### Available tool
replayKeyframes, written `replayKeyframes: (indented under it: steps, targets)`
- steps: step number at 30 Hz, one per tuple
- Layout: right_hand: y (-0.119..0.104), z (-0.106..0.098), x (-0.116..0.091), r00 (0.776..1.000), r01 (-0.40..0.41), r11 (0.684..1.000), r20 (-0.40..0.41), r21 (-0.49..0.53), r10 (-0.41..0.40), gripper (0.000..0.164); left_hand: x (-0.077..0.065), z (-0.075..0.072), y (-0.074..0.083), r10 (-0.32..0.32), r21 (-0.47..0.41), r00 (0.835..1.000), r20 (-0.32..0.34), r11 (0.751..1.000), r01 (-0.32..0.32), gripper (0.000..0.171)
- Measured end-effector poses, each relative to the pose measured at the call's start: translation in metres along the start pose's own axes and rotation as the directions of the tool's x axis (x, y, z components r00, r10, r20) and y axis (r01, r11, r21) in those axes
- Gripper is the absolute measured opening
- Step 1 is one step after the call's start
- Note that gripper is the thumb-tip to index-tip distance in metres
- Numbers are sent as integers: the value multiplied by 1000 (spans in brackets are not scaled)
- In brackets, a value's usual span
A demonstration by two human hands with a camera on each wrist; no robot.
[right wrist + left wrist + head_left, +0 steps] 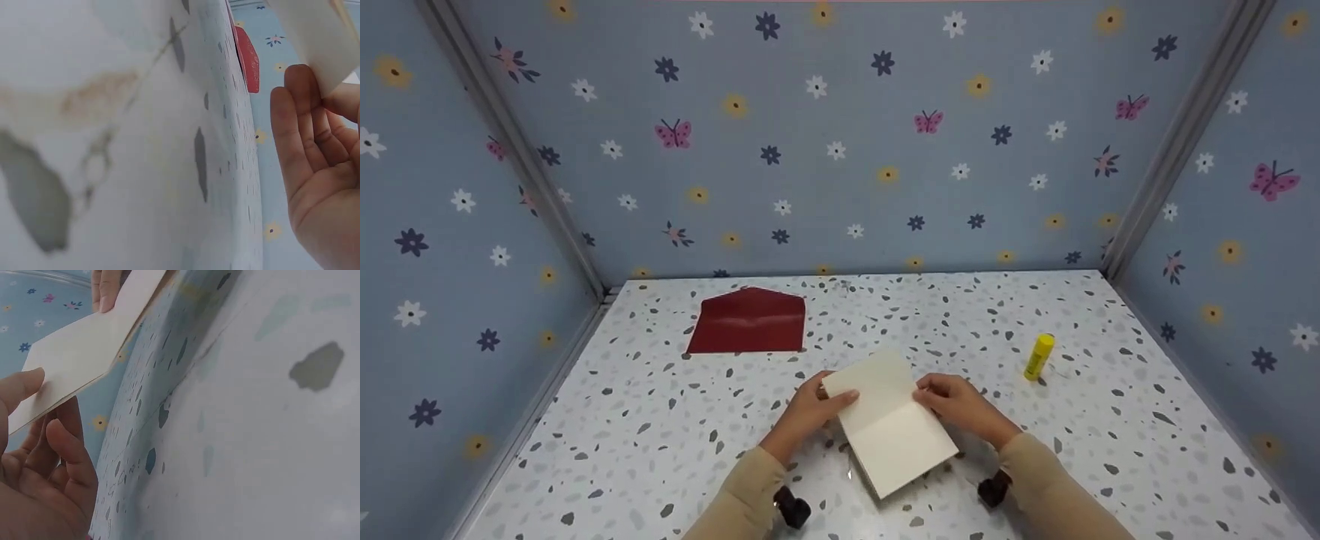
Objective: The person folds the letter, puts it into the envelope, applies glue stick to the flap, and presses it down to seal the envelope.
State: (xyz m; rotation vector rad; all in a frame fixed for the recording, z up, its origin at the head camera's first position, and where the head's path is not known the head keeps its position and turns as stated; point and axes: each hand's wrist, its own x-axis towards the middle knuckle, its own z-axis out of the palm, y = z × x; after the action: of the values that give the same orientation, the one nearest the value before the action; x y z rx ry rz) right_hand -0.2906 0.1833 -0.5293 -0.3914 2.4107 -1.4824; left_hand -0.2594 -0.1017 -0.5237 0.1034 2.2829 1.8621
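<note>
A cream folded card [896, 427] is held up over the table, tilted, with a crease across its middle. My left hand [814, 405] pinches its upper left edge, thumb on the inner face and fingers beneath; the left wrist view shows this grip on the card [79, 354] too. On the right edge, near the crease, my right hand [960, 401] pinches the card between thumb and fingers. In the right wrist view the right hand [320, 152] has its other fingers extended below the card [320, 39].
A dark red envelope [750, 324] with its flap raised lies at the back left of the speckled table [660, 450]. A yellow glue stick [1039, 357] stands at the right. Flowered panels [840, 135] enclose the back and both sides.
</note>
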Motion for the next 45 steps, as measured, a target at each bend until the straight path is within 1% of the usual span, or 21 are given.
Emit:
replayKeyframes:
  steps: [2,4,7,10,13,15,18,20,23,25,27,29,32,36,39,45]
  targets:
    - [1,-1,0,999,-23,999,-25,33,24,24,0,0,-1,-17,-17,999,31,1000,17,64]
    - [1,-2,0,999,-22,997,-42,78,26,29,1,1,-1,-27,-25,997,69,999,28,64]
    - [1,-3,-1,998,-16,992,-61,128,24,35,1,2,-2,-33,-4,991,132,999,34,58]
    - [2,-4,-2,997,-10,987,-76,162,22,37,-1,3,-4,-45,13,981,186,999,44,55]
    - [3,-4,-3,996,-7,984,-88,178,23,38,-2,3,-6,-52,30,977,208,998,46,49]
    - [3,-5,-2,997,2,983,-81,185,13,38,-3,3,-7,-48,24,977,207,999,45,43]
    - [3,-5,-2,998,3,980,-64,198,10,38,-3,2,-6,-31,-14,980,196,999,34,37]
    - [3,-6,-1,999,-6,980,-52,200,17,38,-2,2,-6,-13,-50,983,185,998,23,35]
    - [2,-6,-1,999,-22,976,-26,215,28,36,0,1,-5,5,-72,988,157,997,7,37]
    - [2,-6,-1,1000,-19,974,-6,224,21,35,1,0,-4,-4,-74,991,134,997,14,40]
    - [2,-5,-2,1000,-7,971,14,240,4,35,2,-1,-4,-25,-77,993,114,996,34,43]
    - [2,-5,-2,1000,6,968,25,250,-12,35,3,-1,-4,-49,-91,994,102,994,58,45]
    - [2,-4,-3,999,20,966,35,257,-30,37,3,-1,-3,-67,-116,994,89,990,77,45]
    - [1,-4,-4,998,35,959,45,282,-49,39,3,-1,-1,-55,-210,994,99,975,75,43]
    - [0,-5,-4,998,33,955,49,296,-49,42,3,-2,-2,-53,-265,993,107,961,79,41]
    - [0,-5,-3,998,27,957,45,290,-41,46,4,-2,-2,-77,-263,992,98,959,100,39]
